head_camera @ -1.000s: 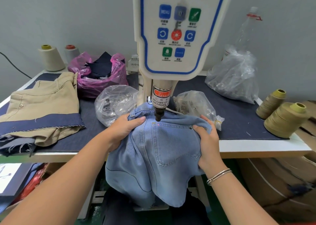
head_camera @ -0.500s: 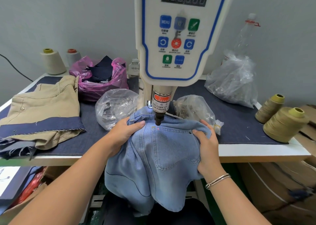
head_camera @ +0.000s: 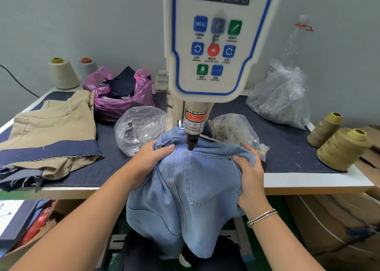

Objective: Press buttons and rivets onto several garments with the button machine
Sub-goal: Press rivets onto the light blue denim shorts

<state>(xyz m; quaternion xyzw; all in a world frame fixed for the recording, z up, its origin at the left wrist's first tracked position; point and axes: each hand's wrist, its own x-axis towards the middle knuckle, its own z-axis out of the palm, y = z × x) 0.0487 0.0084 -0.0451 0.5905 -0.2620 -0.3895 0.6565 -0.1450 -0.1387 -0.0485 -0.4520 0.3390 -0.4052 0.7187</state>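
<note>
Light-blue denim garment (head_camera: 197, 188) draped over the near edge of the table (head_camera: 308, 180), back pocket facing up, upper pocket corner placed directly below the punch tip (head_camera: 190, 146) of the button machine (head_camera: 213, 44). Small pink light spot (head_camera: 191, 154) on the denim just under the tip; punch tip close above the cloth, contact not discernible. One dark rivet (head_camera: 230, 158) already set at the right pocket corner.

Left hand (head_camera: 150, 159) curled over the bunched fabric to the left of the punch, thumb lying on top, fingers tucked beneath. Right hand (head_camera: 249, 176) gripping the fabric at the right pocket corner, thumb on top near the rivet, fingers wrapped behind the fold; thin bracelets (head_camera: 261, 217) on the wrist.

Left on the table: folded khaki garment (head_camera: 53, 126) with dark blue hem. Beyond it, pink plastic bag (head_camera: 121, 98) holding dark fabric pieces, and two pale thread cones (head_camera: 63, 73) at the far left corner. Clear bag of metal parts (head_camera: 139, 128) just left of the machine column, a second clear bag (head_camera: 236, 131) just right of it, a larger clear bag (head_camera: 281, 98) farther right with a plastic bottle (head_camera: 296, 42) behind. Two olive thread cones (head_camera: 337, 143) at the right edge.
</note>
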